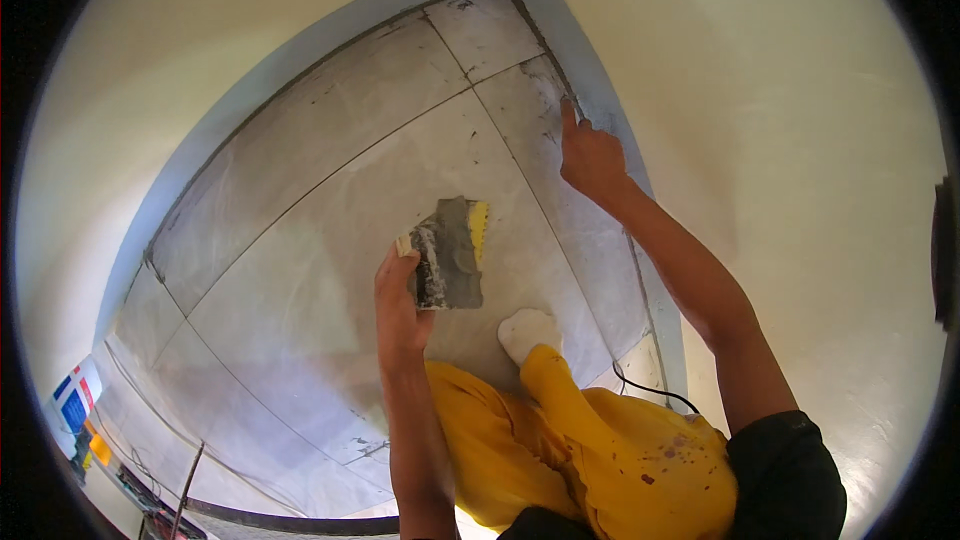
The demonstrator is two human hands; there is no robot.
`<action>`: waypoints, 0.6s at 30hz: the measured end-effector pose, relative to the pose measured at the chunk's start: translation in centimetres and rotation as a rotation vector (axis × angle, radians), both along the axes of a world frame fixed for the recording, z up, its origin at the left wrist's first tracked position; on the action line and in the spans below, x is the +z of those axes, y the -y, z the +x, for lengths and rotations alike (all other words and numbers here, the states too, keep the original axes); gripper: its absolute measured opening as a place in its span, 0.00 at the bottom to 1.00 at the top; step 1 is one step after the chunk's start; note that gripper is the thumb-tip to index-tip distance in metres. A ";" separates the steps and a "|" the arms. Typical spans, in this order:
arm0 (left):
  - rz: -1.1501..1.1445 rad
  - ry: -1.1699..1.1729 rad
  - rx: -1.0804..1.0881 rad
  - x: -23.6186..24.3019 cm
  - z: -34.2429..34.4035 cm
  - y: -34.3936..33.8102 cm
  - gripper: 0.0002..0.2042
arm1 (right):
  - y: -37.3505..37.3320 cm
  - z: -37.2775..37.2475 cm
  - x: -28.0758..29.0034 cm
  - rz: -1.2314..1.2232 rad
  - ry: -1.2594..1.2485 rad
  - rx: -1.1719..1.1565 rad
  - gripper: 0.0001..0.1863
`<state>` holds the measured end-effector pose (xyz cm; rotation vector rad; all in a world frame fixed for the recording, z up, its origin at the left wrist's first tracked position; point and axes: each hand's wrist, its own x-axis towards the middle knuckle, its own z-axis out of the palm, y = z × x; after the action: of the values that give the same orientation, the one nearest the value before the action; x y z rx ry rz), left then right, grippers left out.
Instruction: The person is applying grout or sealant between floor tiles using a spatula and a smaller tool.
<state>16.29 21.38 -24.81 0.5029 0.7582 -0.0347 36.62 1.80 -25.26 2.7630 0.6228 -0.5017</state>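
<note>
My left hand [397, 292] is closed around a flat trowel [431, 275] held above the middle of the floor. Wet grey mortar [460, 255] covers much of its face, and a yellow toothed edge [481, 225] sticks out along the right side. At the right-hand wall my right hand [594, 157] reaches down to the floor's edge. Its index finger points along the dark joint [535, 32] between the tiles and the wall, while the other fingers curl in. Whatever those curled fingers may hold is hidden.
Large grey tiles [330, 230] with dark joints cover the floor. A blue-grey band [250, 75] runs along the foot of the cream walls [750, 90]. My foot in a white sock [528, 333] rests on the tiles. A black cable [655, 392] lies at right; coloured items [78, 405] stand lower left.
</note>
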 end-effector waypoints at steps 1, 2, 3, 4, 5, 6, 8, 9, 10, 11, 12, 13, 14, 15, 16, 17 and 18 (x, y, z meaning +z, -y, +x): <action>0.002 -0.004 0.003 0.0 0.0 0.0 0.16 | 0.1 0.4 -0.5 -0.011 0.046 0.032 0.33; 0.007 -0.011 0.010 0.0 -0.2 -0.1 0.15 | 0.1 0.7 -1.0 -0.018 0.090 0.069 0.34; 0.009 -0.013 0.009 -0.1 -0.3 -0.2 0.15 | 0.1 0.9 -1.4 -0.016 0.088 0.068 0.34; -0.011 0.008 0.008 -0.2 -0.5 -0.3 0.15 | 0.1 1.1 -1.8 0.016 0.120 0.087 0.35; -0.032 0.029 0.008 -0.2 -0.5 -0.3 0.15 | 0.1 1.3 -2.1 0.047 0.153 0.107 0.36; -0.034 0.029 0.008 -0.1 -0.4 -0.3 0.15 | 0.2 1.6 -2.3 0.045 0.153 0.108 0.36; -0.025 0.000 0.002 0.4 -0.3 -0.3 0.15 | 0.3 1.9 -2.9 0.017 0.180 0.156 0.32; -0.026 0.001 0.003 0.3 -0.3 -0.4 0.15 | 0.4 2.1 -3.3 0.016 0.181 0.157 0.32; -0.019 -0.001 0.016 0.3 -0.4 -0.3 0.16 | 0.6 2.1 -3.6 -0.023 0.184 0.135 0.29; -0.013 -0.006 0.029 0.1 -0.5 -0.4 0.17 | 0.6 2.1 -3.8 -0.061 0.186 0.113 0.27; -0.013 -0.007 0.032 0.1 -0.5 -0.4 0.17 | 0.8 1.9 -3.9 -0.062 0.184 0.115 0.27; -0.011 -0.007 0.028 0.0 -0.6 -0.5 0.17 | 1.0 1.4 -3.9 -0.030 0.234 0.161 0.26; -0.008 -0.007 0.026 0.1 -0.7 -0.6 0.17 | 1.2 0.9 -3.9 0.003 0.284 0.207 0.26; -0.011 -0.003 0.027 0.1 -0.5 -0.5 0.17 | 2.2 0.6 -4.1 -0.001 0.287 0.208 0.26; -0.018 -0.001 0.032 0.2 -0.3 -0.4 0.17 | 3.5 0.3 -4.7 -0.068 0.255 0.199 0.26; -0.021 -0.003 0.041 0.2 -0.3 -0.3 0.17 | 3.7 0.0 -4.7 -0.130 0.220 0.193 0.26; -0.020 -0.003 0.043 0.1 -0.2 -0.3 0.17 | 3.8 -0.1 -4.7 -0.129 0.220 0.195 0.26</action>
<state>16.04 21.66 -24.71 0.4674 0.7703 -0.0028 36.51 -2.03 -29.96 2.5548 0.7659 -0.1845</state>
